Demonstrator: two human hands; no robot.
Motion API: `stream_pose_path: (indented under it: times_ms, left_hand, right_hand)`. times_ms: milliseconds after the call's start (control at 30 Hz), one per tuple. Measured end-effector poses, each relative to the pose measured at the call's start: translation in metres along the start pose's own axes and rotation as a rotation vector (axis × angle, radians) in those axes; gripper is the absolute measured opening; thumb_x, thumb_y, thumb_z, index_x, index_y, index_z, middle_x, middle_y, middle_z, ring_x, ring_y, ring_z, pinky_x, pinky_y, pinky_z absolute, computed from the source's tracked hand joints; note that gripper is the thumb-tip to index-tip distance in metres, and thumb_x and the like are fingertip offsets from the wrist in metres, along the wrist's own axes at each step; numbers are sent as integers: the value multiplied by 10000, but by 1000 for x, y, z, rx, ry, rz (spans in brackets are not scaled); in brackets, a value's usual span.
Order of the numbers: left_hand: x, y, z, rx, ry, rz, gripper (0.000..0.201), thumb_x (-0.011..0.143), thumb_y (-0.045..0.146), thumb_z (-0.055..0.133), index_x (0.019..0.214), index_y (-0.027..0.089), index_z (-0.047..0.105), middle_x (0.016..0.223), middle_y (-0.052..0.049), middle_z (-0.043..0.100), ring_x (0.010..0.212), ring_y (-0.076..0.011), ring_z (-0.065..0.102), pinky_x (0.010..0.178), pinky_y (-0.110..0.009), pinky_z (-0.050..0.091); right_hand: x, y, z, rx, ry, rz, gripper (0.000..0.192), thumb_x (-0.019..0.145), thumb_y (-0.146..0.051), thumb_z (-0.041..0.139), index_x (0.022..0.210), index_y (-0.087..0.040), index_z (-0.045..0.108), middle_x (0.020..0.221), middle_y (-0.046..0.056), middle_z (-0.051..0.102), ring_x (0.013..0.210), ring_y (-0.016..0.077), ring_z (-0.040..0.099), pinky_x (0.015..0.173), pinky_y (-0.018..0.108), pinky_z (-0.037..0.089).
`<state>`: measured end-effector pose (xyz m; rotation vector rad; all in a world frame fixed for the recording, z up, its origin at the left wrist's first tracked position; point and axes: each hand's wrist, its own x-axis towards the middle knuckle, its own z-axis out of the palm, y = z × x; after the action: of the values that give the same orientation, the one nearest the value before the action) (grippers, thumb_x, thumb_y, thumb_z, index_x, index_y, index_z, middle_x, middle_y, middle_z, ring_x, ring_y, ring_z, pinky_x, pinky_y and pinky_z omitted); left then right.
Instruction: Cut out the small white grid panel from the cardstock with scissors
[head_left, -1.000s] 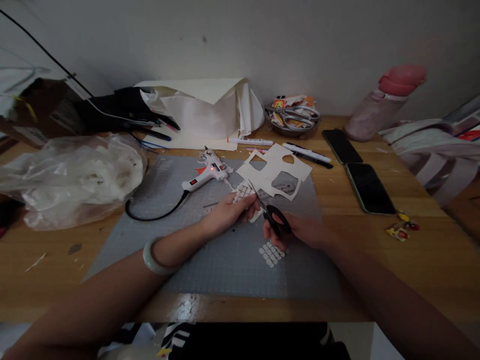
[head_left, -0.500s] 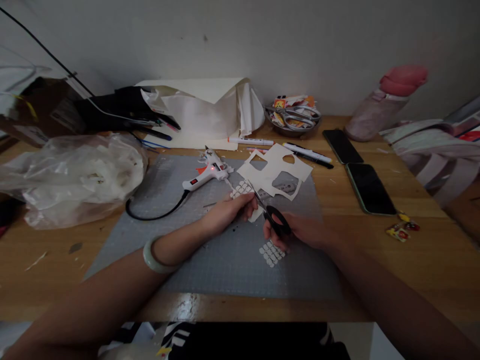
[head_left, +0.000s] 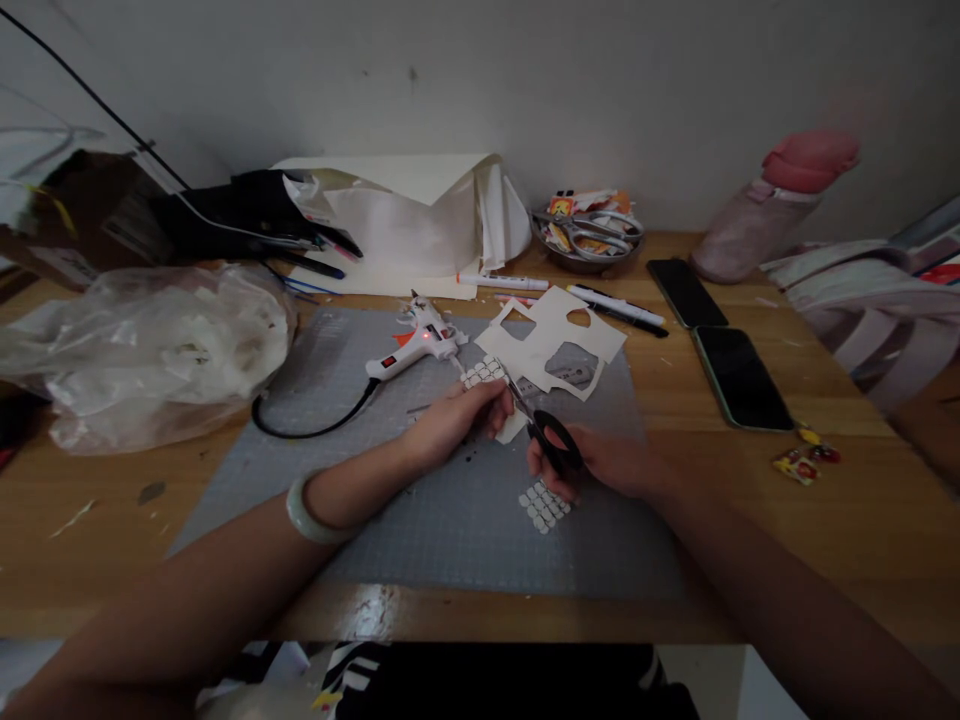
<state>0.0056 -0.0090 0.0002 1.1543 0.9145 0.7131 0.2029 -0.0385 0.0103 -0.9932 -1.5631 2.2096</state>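
My left hand (head_left: 454, 420) pinches a small white sheet of patterned paper (head_left: 486, 377) above the grey cutting mat (head_left: 390, 500). My right hand (head_left: 600, 462) grips black-handled scissors (head_left: 541, 430), and their blades reach up-left into that sheet. A cut-off piece of the same patterned paper (head_left: 544, 506) lies on the mat just below my right hand. A pale bangle (head_left: 304, 510) sits on my left wrist.
A white glue gun (head_left: 412, 350) with a lit red lamp and black cord lies on the mat beside white card with cut-out holes (head_left: 551, 340). Two phones (head_left: 739, 375), markers (head_left: 615, 305), a bowl holding metal scissors (head_left: 585, 240), a pink bottle (head_left: 772, 205) and a plastic bag (head_left: 142, 350) surround the mat.
The left hand has shifted the patterned sheet slightly up and back, and the scissors' blades have moved along it a little. Everything else stays in place.
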Motion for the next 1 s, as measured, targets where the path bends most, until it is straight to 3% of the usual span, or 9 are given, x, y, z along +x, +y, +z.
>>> stream_pose_path:
  times_ms: [333,1000]
  left_hand:
    - [0,0,-1,-57,19,-24,359,897,377,440,626,177,564,513,24,490,479,-108,434,503,-249,337]
    - [0,3,2,-80,75,-39,345,890,341,416,605,188,536,508,24,458,470,-107,403,503,-253,336]
  right_hand:
    - [1,1,0,3,-3,10,557,854,-702,391,776,-169,531,521,-35,516,437,90,440,453,239,340]
    - [0,0,-1,-56,-14,5,576,871,-714,346,786,-174,527,533,-28,511,465,99,444,479,254,355]
